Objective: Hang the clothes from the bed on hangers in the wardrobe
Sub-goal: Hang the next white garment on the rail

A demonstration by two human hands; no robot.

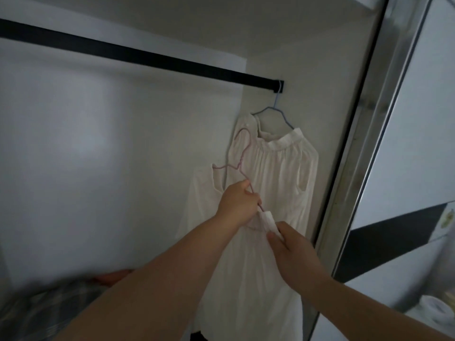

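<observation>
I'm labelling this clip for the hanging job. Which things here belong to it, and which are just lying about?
Part of the job:
- pink hanger, gripped by left hand
- white garment, its strap pinched by right hand
- black rail
- white blouse already hung on blue hanger

Lying about:
- plaid cloth
- orange item, blurred
</observation>
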